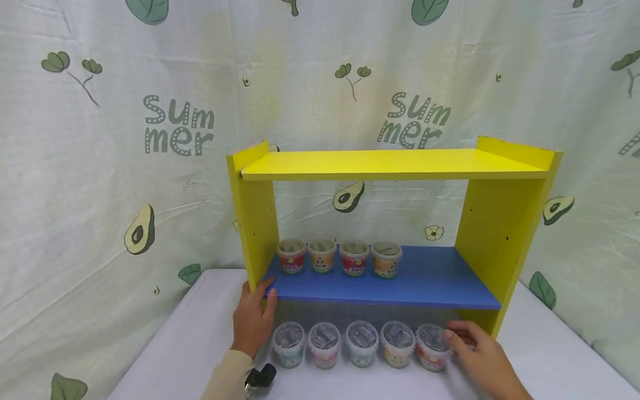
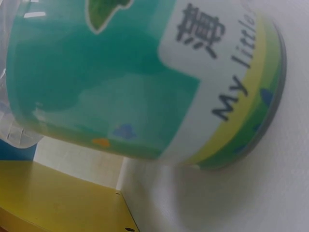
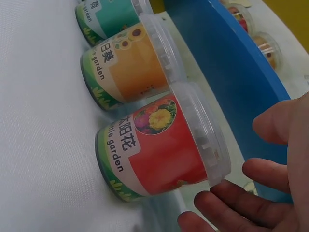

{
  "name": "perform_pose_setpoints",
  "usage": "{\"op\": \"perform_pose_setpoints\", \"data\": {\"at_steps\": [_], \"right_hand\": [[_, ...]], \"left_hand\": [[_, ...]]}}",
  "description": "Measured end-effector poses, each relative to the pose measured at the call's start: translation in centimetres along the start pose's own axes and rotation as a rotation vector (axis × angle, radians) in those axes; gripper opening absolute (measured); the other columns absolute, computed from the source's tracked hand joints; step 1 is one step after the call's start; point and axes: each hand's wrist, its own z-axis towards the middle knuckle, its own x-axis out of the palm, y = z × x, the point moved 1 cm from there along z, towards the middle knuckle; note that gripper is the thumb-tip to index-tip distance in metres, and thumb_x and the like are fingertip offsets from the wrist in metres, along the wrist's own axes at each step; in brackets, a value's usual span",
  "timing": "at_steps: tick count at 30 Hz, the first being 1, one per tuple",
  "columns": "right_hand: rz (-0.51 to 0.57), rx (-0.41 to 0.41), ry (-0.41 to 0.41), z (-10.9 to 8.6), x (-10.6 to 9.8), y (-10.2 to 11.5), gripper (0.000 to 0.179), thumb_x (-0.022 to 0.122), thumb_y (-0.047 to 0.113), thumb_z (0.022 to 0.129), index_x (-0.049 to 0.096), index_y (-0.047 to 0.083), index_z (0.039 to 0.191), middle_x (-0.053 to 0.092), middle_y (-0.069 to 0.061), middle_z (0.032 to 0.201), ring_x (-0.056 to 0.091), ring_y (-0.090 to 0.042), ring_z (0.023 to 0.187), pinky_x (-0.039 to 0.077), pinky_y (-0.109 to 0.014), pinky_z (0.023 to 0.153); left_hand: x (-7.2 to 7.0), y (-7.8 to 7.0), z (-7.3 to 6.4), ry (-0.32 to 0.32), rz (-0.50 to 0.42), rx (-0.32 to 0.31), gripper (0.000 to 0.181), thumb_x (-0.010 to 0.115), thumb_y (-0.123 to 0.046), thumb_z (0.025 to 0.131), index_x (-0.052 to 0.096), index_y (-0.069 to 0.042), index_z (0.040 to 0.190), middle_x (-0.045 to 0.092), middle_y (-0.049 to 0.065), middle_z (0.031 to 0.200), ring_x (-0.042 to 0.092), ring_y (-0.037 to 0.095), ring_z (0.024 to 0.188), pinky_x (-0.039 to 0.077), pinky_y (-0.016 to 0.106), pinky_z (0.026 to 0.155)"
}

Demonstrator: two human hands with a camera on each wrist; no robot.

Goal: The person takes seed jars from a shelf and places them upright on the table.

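My left hand grips the lower front of the yellow side panel, its fingers reaching over the corner of the blue shelf board. Just right of that wrist stands a teal plastic cup, which fills much of the left wrist view. At the right end of the front row is a red-labelled cup with a clear lid and a flower picture. Beside it my right hand has its fingers apart and relaxed, the fingertips right at the lid's rim in the right wrist view.
Between the end cups stand pink, teal and orange cups on the white table. Several red and orange cups line the blue board's left part. A yellow top board spans above; a printed curtain hangs behind.
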Motion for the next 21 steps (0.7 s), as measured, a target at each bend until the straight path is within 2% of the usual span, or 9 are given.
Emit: {"op": "perform_pose_setpoints", "data": {"at_steps": [7, 10, 14, 17, 21], "right_hand": [[0.009, -0.091, -0.084, -0.3, -0.6, 0.2, 0.059, 0.05, 0.052, 0.09, 0.051, 0.003, 0.121, 0.059, -0.011, 0.116, 0.056, -0.022, 0.103, 0.049, -0.026, 0.077], [-0.009, -0.135, -0.143, -0.2, -1.0, 0.5, 0.051, 0.051, 0.048, 0.091, 0.054, 0.005, 0.118, 0.062, -0.009, 0.111, 0.058, -0.011, 0.096, 0.048, -0.02, 0.074], [-0.01, -0.2, -0.223, -0.3, -1.8, 0.8, 0.04, 0.054, 0.039, 0.092, 0.058, 0.005, 0.113, 0.065, -0.009, 0.103, 0.057, 0.004, 0.085, 0.045, -0.011, 0.067], [0.015, -0.217, -0.236, -0.5, -2.4, 1.1, 0.035, 0.053, 0.035, 0.093, 0.059, 0.004, 0.111, 0.066, -0.009, 0.099, 0.06, 0.002, 0.081, 0.046, -0.012, 0.065], [0.089, -0.218, -0.234, -0.4, -2.6, 1.9, 0.036, 0.051, 0.033, 0.095, 0.058, 0.001, 0.111, 0.067, -0.011, 0.095, 0.065, -0.01, 0.078, 0.051, -0.02, 0.063]], "left_hand": [[0.0, -0.1, 0.1, -0.016, 0.004, 0.01, 0.032, 0.055, -0.033, 0.091, 0.062, -0.019, 0.119, 0.05, 0.016, 0.112, 0.06, 0.031, 0.088, 0.05, 0.05, 0.07], [-0.1, -0.1, 0.3, -0.027, -0.003, 0.019, 0.031, 0.056, -0.032, 0.091, 0.062, -0.018, 0.119, 0.051, 0.016, 0.11, 0.06, 0.031, 0.087, 0.049, 0.051, 0.069], [0.0, -0.1, 0.3, -0.011, -0.022, 0.013, 0.032, 0.055, -0.033, 0.091, 0.061, -0.019, 0.12, 0.05, 0.015, 0.11, 0.059, 0.03, 0.087, 0.049, 0.05, 0.07], [0.1, 0.0, 0.0, -0.008, -0.022, 0.01, 0.031, 0.055, -0.033, 0.092, 0.061, -0.02, 0.119, 0.051, 0.014, 0.111, 0.06, 0.03, 0.087, 0.049, 0.051, 0.068], [0.1, 0.2, 0.0, -0.018, -0.01, 0.019, 0.031, 0.055, -0.033, 0.091, 0.062, -0.02, 0.119, 0.051, 0.014, 0.111, 0.06, 0.031, 0.087, 0.049, 0.051, 0.067]]}}
